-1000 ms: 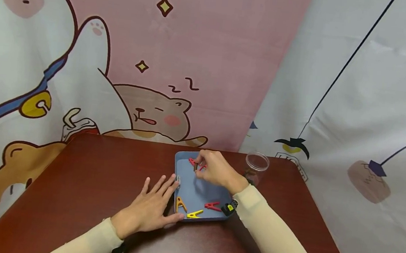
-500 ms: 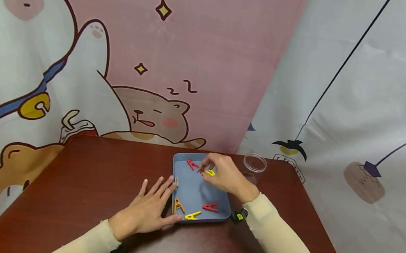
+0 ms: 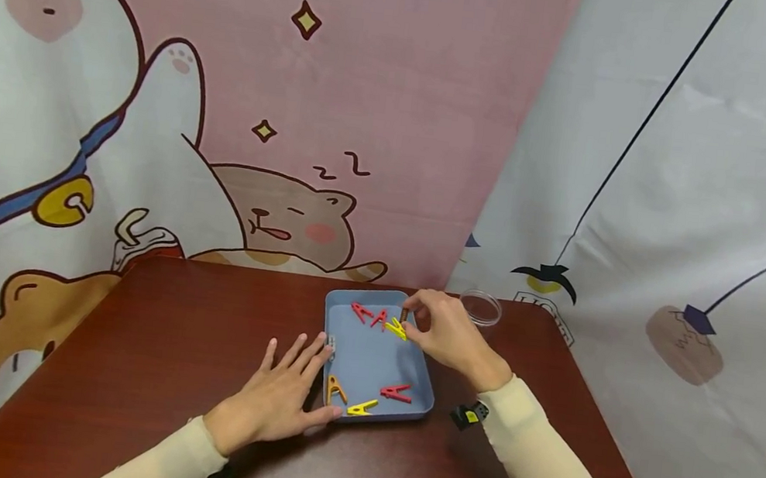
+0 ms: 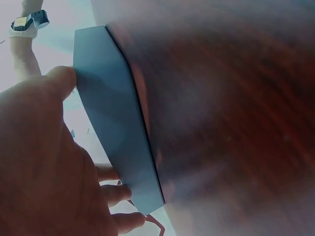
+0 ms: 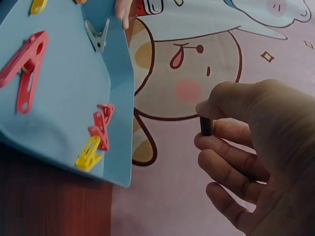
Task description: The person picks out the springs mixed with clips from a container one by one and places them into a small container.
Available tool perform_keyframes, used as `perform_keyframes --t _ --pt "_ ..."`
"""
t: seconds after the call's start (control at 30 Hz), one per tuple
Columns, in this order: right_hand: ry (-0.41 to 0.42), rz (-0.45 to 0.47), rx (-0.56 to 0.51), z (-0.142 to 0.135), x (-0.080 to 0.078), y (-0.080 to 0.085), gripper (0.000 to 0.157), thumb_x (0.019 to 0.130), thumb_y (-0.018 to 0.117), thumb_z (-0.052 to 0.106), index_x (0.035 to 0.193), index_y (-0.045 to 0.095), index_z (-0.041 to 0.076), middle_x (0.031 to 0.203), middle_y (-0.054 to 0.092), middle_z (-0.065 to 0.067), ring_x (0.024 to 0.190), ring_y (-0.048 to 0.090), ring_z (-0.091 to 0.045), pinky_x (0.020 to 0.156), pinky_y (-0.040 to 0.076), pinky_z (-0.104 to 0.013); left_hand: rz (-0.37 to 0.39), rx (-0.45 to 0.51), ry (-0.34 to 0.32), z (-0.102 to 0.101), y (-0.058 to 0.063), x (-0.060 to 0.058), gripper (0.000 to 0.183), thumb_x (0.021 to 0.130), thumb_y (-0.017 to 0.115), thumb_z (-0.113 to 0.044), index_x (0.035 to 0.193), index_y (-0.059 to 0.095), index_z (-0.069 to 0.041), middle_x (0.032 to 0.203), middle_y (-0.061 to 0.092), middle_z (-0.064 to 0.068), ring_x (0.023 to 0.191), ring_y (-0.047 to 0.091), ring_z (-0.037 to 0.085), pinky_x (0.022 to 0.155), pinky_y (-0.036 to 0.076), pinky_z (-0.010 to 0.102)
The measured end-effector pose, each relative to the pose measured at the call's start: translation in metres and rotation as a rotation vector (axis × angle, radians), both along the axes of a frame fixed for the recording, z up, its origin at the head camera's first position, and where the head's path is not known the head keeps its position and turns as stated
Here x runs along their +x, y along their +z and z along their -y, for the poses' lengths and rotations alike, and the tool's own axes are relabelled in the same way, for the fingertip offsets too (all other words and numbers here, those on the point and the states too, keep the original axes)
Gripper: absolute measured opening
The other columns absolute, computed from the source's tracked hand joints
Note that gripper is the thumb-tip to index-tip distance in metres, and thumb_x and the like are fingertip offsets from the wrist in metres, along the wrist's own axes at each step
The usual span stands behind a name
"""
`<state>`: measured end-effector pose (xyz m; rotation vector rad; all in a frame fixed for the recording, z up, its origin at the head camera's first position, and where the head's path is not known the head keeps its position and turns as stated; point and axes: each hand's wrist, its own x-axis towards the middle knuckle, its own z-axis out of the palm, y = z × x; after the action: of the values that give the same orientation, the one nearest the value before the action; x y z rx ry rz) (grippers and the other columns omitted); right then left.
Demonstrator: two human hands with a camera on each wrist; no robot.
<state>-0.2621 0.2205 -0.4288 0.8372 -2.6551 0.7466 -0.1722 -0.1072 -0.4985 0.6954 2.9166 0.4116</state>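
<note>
My right hand [image 3: 450,332] pinches a short, dark, ridged screw [image 5: 206,126] between thumb and fingers, over the far right side of a blue tray [image 3: 371,354]. In the right wrist view the other fingers curve loosely below it. With fingers spread, my left hand [image 3: 275,395] rests at the tray's left side; its thumb and fingertips touch the rim. Near the tray's far end lie red clips [image 3: 361,312] and a yellow clip [image 3: 397,328]. An orange clip [image 3: 335,390], another yellow clip [image 3: 362,407] and a red clip [image 3: 396,392] lie at its near end.
A clear round jar [image 3: 481,308] stands right of the tray, partly hidden by my right hand. A white clip [image 5: 97,35] lies along the tray's left wall. The brown table [image 3: 207,314] meets a cartoon-printed cloth behind.
My right hand has moved right with the screw, from over the tray's far middle to its right side, uncovering the far red and yellow clips. The left hand stays at the rim.
</note>
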Motion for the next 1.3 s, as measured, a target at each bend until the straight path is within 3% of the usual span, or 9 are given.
perform_keyframes --t 0.33,0.57,0.87,1.1,1.3 --pt "-0.107 -0.001 -0.009 -0.024 0.003 -0.004 0.033 0.098 0.094 0.015 0.128 0.083 0.010 0.122 0.084 -0.005 0.108 0.078 -0.025 0.094 0.068 -0.047 -0.005 0.003 -0.001 0.004 -0.001 0.001 0.113 0.105 0.054 -0.091 0.186 0.031 -0.015 0.198 0.019 0.008 0.184 0.019 0.044 0.142 0.010 0.084" --pt "-0.162 -0.054 0.007 -0.047 0.001 -0.001 0.034 0.099 0.092 0.016 0.131 0.083 0.010 0.119 0.085 -0.007 0.103 0.076 -0.027 0.087 0.065 -0.047 -0.013 -0.008 -0.006 0.002 0.003 0.001 0.112 0.106 0.054 -0.089 0.186 0.032 -0.014 0.198 0.020 0.010 0.184 0.020 0.044 0.141 0.011 0.084" --pt "-0.245 -0.036 -0.018 -0.077 -0.001 0.003 0.032 0.102 0.088 0.014 0.133 0.083 0.008 0.120 0.085 -0.011 0.105 0.079 -0.031 0.088 0.066 -0.050 -0.013 -0.010 -0.018 -0.002 0.000 -0.003 0.112 0.107 0.052 -0.090 0.186 0.031 -0.013 0.198 0.019 0.010 0.184 0.018 0.044 0.142 0.011 0.084" --pt "-0.289 -0.042 -0.018 -0.091 -0.005 0.002 0.031 0.102 0.088 0.014 0.132 0.083 0.009 0.124 0.084 -0.012 0.111 0.078 -0.037 0.092 0.061 -0.057 -0.001 -0.012 -0.010 0.000 0.001 -0.002 0.111 0.107 0.054 -0.088 0.186 0.030 -0.014 0.198 0.018 0.008 0.185 0.016 0.042 0.143 0.010 0.082" --pt "-0.306 -0.064 -0.010 -0.098 -0.007 0.000 0.032 0.101 0.088 0.013 0.131 0.083 0.008 0.125 0.084 -0.015 0.107 0.078 -0.037 0.089 0.061 -0.056 -0.006 -0.019 -0.010 0.001 0.003 -0.003 0.111 0.107 0.054 -0.088 0.186 0.031 -0.013 0.198 0.019 0.009 0.184 0.017 0.042 0.142 0.011 0.083"
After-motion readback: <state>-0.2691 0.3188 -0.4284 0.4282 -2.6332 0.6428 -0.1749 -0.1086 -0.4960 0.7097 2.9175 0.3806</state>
